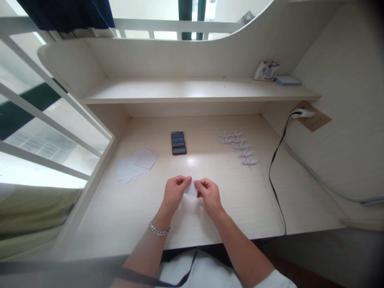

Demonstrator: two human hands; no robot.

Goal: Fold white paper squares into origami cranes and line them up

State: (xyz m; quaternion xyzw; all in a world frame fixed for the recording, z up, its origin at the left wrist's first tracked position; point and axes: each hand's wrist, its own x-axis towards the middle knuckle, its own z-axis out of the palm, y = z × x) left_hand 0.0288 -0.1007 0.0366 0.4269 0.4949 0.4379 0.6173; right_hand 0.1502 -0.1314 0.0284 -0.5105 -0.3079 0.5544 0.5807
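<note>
My left hand [175,193] and my right hand [209,195] meet low over the middle of the pale wooden desk [240,208]. Both pinch a small folded piece of white paper [191,189] between thumbs and fingers. The paper is partly hidden by my fingers. A silver chain bracelet [158,229] circles my left wrist. Several finished paper cranes [240,147] lie in a curved row at the back right of the desk. A loose stack of white paper sheets [136,165] rests to the left.
A dark phone-like block [179,143], blurred, lies beyond my hands. A black cable [275,176] runs from a wall socket [309,115] down over the desk's front edge. The upper shelf [198,90] carries a small colourful pack [266,71] and a pad. Railings stand at left.
</note>
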